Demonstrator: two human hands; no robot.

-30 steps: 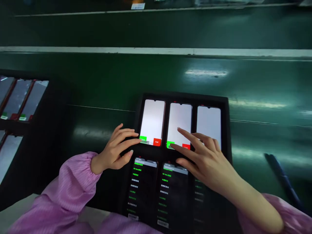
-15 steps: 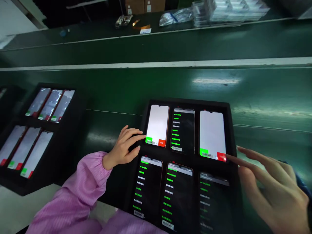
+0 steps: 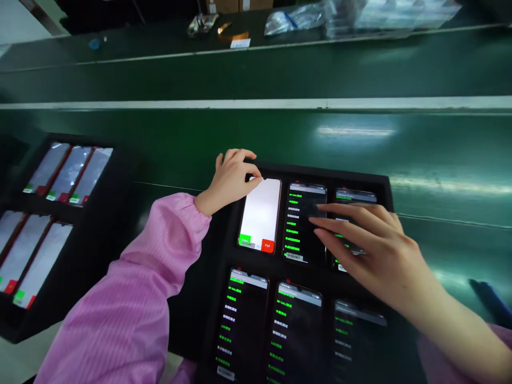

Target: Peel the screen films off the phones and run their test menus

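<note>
A black tray (image 3: 332,176) holds several smartphones, each in its own slot. At its top left a phone (image 3: 260,213) shows a white screen with a green button and a red Fail button. My left hand (image 3: 236,178) is bent over that phone's top edge, thumb and index fingertips close to it, holding nothing. My right hand (image 3: 372,240) reaches over the top right phone (image 3: 356,196), partly covering it. Its outstretched fingertips hover by the top middle phone (image 3: 302,224). That phone and the lower-row phones (image 3: 298,330) show dark lists of green and white text.
Another black tray (image 3: 44,210) of phones with pale screens stands on the left of the green bench (image 3: 180,144). Along the back shelf lie clear plastic bags (image 3: 296,20), a small label (image 3: 240,43) and stacked clear trays (image 3: 400,13). A dark blue object (image 3: 490,298) is at the right.
My left hand has moved up from the white-screen phone's lower left to its top. My right hand has moved left and up over the tray. The top right phone's screen went from white to a dark list.
</note>
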